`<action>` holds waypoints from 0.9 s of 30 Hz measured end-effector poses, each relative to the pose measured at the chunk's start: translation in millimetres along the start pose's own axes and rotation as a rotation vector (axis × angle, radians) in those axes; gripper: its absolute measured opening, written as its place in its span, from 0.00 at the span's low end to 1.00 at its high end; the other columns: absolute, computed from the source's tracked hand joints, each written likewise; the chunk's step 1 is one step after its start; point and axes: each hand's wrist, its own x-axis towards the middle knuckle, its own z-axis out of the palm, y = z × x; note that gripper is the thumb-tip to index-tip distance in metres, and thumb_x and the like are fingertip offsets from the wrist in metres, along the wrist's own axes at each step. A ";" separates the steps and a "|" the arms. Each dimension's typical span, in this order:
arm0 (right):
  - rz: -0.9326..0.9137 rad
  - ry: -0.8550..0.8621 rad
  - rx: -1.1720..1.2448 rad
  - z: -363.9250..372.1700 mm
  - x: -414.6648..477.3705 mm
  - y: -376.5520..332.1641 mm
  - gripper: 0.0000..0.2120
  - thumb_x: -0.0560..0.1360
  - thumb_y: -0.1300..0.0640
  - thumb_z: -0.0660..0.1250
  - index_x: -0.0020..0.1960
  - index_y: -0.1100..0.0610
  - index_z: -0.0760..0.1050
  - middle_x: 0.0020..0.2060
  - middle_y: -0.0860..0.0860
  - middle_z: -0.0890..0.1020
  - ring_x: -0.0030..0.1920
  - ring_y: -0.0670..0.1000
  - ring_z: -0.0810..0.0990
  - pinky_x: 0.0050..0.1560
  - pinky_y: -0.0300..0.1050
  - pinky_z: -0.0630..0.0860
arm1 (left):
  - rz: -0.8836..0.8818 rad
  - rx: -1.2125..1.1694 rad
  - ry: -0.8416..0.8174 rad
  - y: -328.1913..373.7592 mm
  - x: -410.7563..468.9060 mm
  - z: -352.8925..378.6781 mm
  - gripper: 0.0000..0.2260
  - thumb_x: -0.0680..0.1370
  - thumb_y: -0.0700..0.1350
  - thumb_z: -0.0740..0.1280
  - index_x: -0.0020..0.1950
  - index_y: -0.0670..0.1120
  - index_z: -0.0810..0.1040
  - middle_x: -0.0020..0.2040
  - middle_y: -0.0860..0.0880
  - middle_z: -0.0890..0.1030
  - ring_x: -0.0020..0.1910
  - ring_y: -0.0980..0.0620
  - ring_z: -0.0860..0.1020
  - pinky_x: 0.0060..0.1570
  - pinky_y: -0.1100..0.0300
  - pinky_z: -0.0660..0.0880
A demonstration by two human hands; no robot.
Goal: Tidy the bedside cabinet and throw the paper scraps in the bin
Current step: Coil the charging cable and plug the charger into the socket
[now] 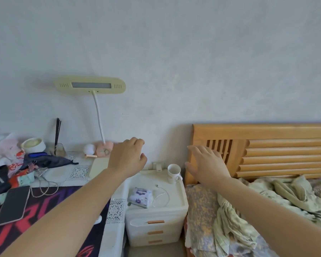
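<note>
A small white bedside cabinet (182, 203) with three orange-handled drawers stands between a desk and a bed. On its top lie a soft tissue pack (141, 197), a coiled white cable (161, 196) and a white mug (174, 172) at the back right. My left hand (128, 158) hovers above the cabinet's back left corner, fingers loosely curled, holding nothing. My right hand (206, 164) is raised in front of the headboard, fingers spread and empty. No paper scraps or bin are visible.
A cluttered desk (76, 173) on the left holds a phone (13, 204), a dark mat, cables, clothes, a bowl, a pink clock and a desk lamp (90, 85). A wooden headboard (267, 151) and rumpled bedding (248, 210) fill the right. A wall plug (158, 166) sits behind the cabinet.
</note>
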 end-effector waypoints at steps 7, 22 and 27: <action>0.034 -0.106 0.046 88.3 54.7 30.4 0.22 0.75 0.43 0.58 0.66 0.50 0.65 0.64 0.49 0.73 0.64 0.53 0.71 0.62 0.52 0.66 | -0.060 -0.031 -0.128 -11.2 26.1 85.2 0.16 0.74 0.47 0.61 0.60 0.45 0.73 0.54 0.48 0.79 0.45 0.46 0.78 0.34 0.58 0.63; -0.016 -0.337 0.187 279.9 98.7 22.5 0.22 0.76 0.46 0.58 0.68 0.50 0.65 0.66 0.46 0.72 0.66 0.50 0.69 0.64 0.47 0.64 | -0.123 -0.166 -0.428 -49.1 42.4 272.7 0.18 0.76 0.48 0.59 0.65 0.47 0.70 0.60 0.49 0.76 0.52 0.47 0.76 0.44 0.54 0.72; 0.060 -0.463 0.243 346.3 101.5 22.9 0.24 0.77 0.44 0.57 0.70 0.51 0.62 0.68 0.46 0.70 0.68 0.49 0.66 0.66 0.45 0.62 | -0.215 -0.221 -0.536 -47.4 40.6 333.5 0.17 0.76 0.48 0.59 0.64 0.47 0.69 0.60 0.49 0.76 0.52 0.46 0.75 0.43 0.54 0.72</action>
